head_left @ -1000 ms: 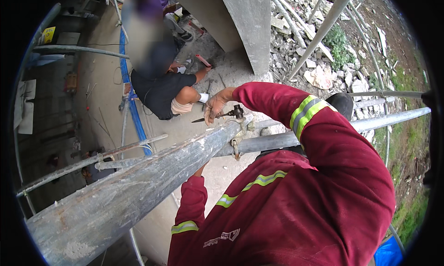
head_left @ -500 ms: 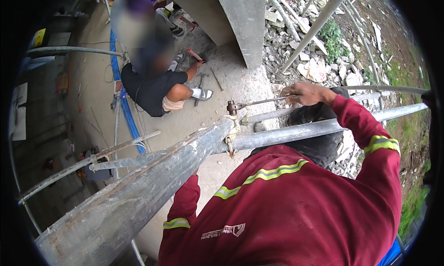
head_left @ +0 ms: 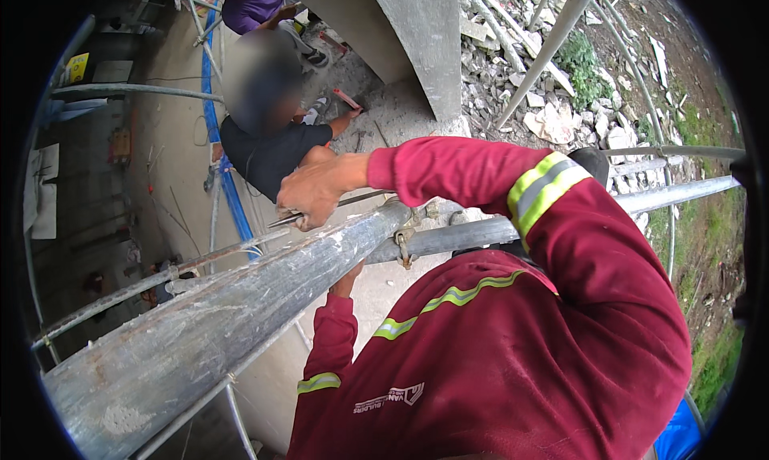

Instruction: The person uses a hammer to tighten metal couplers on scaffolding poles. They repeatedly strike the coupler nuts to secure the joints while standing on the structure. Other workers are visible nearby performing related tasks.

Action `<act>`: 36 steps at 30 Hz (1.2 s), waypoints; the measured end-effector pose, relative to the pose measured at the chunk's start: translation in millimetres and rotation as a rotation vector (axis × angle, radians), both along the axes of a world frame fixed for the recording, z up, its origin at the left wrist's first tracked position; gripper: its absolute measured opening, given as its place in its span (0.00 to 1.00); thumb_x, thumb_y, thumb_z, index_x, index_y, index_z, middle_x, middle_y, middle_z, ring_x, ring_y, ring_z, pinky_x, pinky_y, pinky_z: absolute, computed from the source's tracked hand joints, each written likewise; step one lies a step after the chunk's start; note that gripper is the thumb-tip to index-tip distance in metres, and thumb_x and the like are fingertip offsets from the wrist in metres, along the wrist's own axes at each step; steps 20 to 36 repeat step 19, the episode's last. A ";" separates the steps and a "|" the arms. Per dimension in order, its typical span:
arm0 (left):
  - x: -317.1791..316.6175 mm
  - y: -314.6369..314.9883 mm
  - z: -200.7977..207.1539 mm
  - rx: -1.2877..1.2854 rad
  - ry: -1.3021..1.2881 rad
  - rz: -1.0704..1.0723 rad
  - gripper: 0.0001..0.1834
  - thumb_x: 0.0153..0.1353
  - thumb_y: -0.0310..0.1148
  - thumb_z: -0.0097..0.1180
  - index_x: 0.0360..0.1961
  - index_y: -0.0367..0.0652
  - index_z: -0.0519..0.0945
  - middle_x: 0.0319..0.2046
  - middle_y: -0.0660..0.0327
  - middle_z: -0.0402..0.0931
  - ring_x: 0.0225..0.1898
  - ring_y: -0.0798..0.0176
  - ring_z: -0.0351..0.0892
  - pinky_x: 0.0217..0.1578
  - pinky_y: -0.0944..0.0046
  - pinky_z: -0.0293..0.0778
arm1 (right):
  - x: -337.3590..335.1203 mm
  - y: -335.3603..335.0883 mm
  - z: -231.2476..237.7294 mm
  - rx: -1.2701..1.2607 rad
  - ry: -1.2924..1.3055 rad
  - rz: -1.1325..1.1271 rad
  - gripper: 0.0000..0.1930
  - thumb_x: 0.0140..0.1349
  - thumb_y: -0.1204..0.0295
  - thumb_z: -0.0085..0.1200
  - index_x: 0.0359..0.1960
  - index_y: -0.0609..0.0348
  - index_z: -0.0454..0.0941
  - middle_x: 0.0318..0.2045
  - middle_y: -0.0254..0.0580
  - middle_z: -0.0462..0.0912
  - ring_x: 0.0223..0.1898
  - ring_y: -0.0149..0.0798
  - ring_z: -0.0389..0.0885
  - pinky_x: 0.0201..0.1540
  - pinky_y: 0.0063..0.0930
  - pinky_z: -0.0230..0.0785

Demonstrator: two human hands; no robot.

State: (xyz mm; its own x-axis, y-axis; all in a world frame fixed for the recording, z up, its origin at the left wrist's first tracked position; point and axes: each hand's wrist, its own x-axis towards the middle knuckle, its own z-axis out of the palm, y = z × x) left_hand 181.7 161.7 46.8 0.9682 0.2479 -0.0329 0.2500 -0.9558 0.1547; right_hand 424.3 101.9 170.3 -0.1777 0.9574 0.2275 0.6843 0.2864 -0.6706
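Observation:
My right hand (head_left: 314, 194) is closed round the handle of a scaffold wrench (head_left: 357, 198). The handle's pointed end sticks out to the left past my fingers; my sleeve hides the head end. Below it, a thick grey scaffold pole (head_left: 248, 300) runs from the lower left up to the joint. A coupler (head_left: 404, 248) joins that pole to a horizontal scaffold tube (head_left: 448, 239) that crosses to the right. My left hand (head_left: 348, 281) reaches behind the pole, just below the coupler; its fingers are hidden.
A person in a black shirt (head_left: 264, 152) crouches on the concrete floor beyond the pole, with a second person in purple (head_left: 255, 8) behind. A concrete column (head_left: 412, 44) stands at the top. Broken rubble (head_left: 553, 124) and slanting tubes (head_left: 553, 48) lie to the right.
My right hand has swung the wrench handle from the right of the joint over to the left, so my arm now crosses above the tube. My left hand stays behind the pole.

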 end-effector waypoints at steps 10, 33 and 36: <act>-49.4 51.3 -78.8 -0.021 -0.170 -0.193 0.23 0.61 0.38 0.60 0.56 0.46 0.76 0.45 0.56 0.83 0.50 0.50 0.82 0.51 0.49 0.74 | 11.4 25.5 -265.9 -0.900 0.710 0.024 0.41 0.53 0.79 0.60 0.70 0.59 0.53 0.22 0.46 0.81 0.22 0.43 0.82 0.26 0.41 0.79; -38.4 32.3 -49.5 -0.060 -0.211 -0.142 0.23 0.59 0.37 0.62 0.56 0.47 0.77 0.41 0.55 0.85 0.47 0.50 0.84 0.48 0.48 0.75 | 62.7 -189.1 -278.7 -0.930 0.441 -0.357 0.36 0.69 0.35 0.36 0.42 0.57 0.84 0.35 0.53 0.82 0.43 0.44 0.84 0.44 0.45 0.78; -38.4 32.3 -49.5 -0.060 -0.211 -0.142 0.23 0.59 0.37 0.62 0.56 0.47 0.77 0.41 0.55 0.85 0.47 0.50 0.84 0.48 0.48 0.75 | 62.7 -189.1 -278.7 -0.930 0.441 -0.357 0.36 0.69 0.35 0.36 0.42 0.57 0.84 0.35 0.53 0.82 0.43 0.44 0.84 0.44 0.45 0.78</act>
